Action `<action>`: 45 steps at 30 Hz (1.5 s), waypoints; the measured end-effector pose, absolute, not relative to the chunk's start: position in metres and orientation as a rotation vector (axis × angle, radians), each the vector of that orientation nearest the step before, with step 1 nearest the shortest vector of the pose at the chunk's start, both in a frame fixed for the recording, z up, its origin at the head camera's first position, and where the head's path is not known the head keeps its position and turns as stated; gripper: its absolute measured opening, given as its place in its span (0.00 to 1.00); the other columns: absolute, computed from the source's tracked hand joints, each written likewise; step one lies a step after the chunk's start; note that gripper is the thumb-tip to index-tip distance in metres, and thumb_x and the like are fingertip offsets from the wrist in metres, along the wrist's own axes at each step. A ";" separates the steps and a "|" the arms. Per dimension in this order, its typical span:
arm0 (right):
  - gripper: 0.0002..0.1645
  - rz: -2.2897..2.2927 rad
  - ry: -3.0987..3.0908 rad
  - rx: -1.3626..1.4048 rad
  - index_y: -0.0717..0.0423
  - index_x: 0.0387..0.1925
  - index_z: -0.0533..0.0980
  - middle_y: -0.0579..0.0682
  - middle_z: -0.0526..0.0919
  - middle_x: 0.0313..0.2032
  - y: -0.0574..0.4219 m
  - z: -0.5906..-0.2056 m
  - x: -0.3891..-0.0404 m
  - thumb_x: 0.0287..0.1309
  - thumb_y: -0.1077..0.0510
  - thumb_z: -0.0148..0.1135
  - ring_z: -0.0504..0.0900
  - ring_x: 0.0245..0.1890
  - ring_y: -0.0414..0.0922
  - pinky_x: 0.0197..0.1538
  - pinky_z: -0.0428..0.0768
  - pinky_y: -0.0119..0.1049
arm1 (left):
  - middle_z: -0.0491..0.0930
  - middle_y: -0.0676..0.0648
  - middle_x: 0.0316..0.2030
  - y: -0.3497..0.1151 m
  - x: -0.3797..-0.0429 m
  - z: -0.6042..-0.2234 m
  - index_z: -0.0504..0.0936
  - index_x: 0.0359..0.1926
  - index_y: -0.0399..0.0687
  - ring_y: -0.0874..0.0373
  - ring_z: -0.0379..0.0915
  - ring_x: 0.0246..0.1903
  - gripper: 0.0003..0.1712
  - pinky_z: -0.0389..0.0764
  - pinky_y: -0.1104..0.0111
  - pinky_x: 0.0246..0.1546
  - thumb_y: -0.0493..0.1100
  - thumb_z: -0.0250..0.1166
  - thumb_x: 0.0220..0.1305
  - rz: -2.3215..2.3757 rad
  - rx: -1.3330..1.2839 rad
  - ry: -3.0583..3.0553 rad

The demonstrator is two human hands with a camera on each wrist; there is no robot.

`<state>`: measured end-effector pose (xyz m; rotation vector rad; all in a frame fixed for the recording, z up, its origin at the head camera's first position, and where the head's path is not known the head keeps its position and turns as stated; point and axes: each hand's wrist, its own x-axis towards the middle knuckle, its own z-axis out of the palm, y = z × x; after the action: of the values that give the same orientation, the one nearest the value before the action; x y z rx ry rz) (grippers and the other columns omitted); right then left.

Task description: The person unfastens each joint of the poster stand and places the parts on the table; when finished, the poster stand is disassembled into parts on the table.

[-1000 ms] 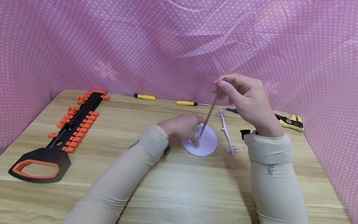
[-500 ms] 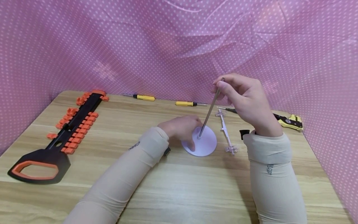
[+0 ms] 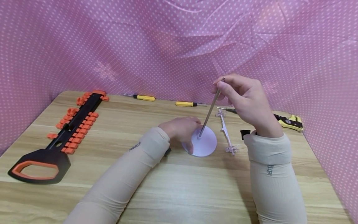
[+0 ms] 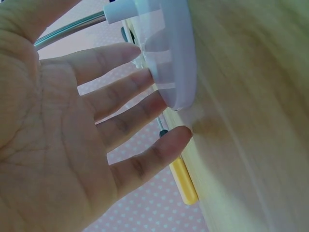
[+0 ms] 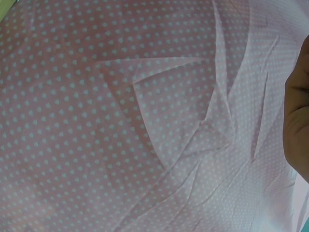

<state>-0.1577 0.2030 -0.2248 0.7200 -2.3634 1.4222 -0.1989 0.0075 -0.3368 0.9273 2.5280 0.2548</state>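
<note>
A round white base (image 3: 205, 146) with a short raised socket lies on the table in the head view. A slim metal rod (image 3: 209, 115) rises from that socket, tilted to the right. My right hand (image 3: 246, 96) pinches the rod's upper end between thumb and fingers. Around the base's left side rests my left hand (image 3: 183, 129), its thumb at the near rim. In the left wrist view, its spread, nearly straight fingers (image 4: 120, 123) reach the rim of the base. The right wrist view shows mostly cloth and a part of the right hand (image 5: 297, 116).
A white rod piece with clear ends (image 3: 225, 132) lies right of the base. Yellow screwdrivers (image 3: 145, 98) line the back; a yellow-black hand tool (image 3: 291, 122) is at right. A black rack with orange clips (image 3: 71, 124) spans the left. Pink dotted cloth (image 3: 156, 49) encloses the table.
My left thumb has slid from near the socket out to the near rim of the base. The right hand and rod have shifted very slightly left.
</note>
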 end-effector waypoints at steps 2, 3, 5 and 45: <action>0.11 1.406 -2.360 0.719 0.61 0.45 0.87 0.41 0.90 0.35 0.203 -0.225 -0.158 0.77 0.59 0.62 0.85 0.29 0.40 0.31 0.79 0.29 | 0.63 0.49 0.80 0.007 -0.199 -0.337 0.73 0.77 0.54 0.48 0.66 0.76 0.57 0.70 0.53 0.77 0.53 0.89 0.45 0.249 0.925 2.525; 0.11 1.403 -2.355 0.721 0.61 0.45 0.87 0.41 0.90 0.35 0.202 -0.225 -0.158 0.77 0.59 0.62 0.84 0.28 0.39 0.31 0.79 0.29 | 0.62 0.49 0.81 0.007 -0.199 -0.337 0.73 0.77 0.55 0.48 0.65 0.76 0.58 0.70 0.53 0.77 0.53 0.89 0.44 0.249 0.923 2.523; 0.11 1.403 -2.343 0.725 0.61 0.44 0.87 0.41 0.90 0.35 0.202 -0.225 -0.158 0.76 0.60 0.62 0.84 0.28 0.39 0.30 0.78 0.29 | 0.62 0.49 0.81 0.007 -0.198 -0.336 0.73 0.77 0.55 0.48 0.65 0.76 0.58 0.70 0.53 0.77 0.53 0.89 0.44 0.252 0.920 2.522; 0.09 1.422 -2.133 0.734 0.68 0.38 0.89 0.36 0.90 0.32 0.192 -0.233 -0.161 0.72 0.67 0.64 0.85 0.30 0.45 0.28 0.77 0.26 | 0.61 0.49 0.81 0.006 -0.197 -0.333 0.74 0.76 0.55 0.48 0.63 0.78 0.55 0.69 0.52 0.78 0.52 0.88 0.47 0.233 0.918 2.511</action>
<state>-0.1606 0.1922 -0.2335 0.7336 -2.1327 1.4218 -0.1970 0.0061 -0.3331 0.9179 2.5115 0.2329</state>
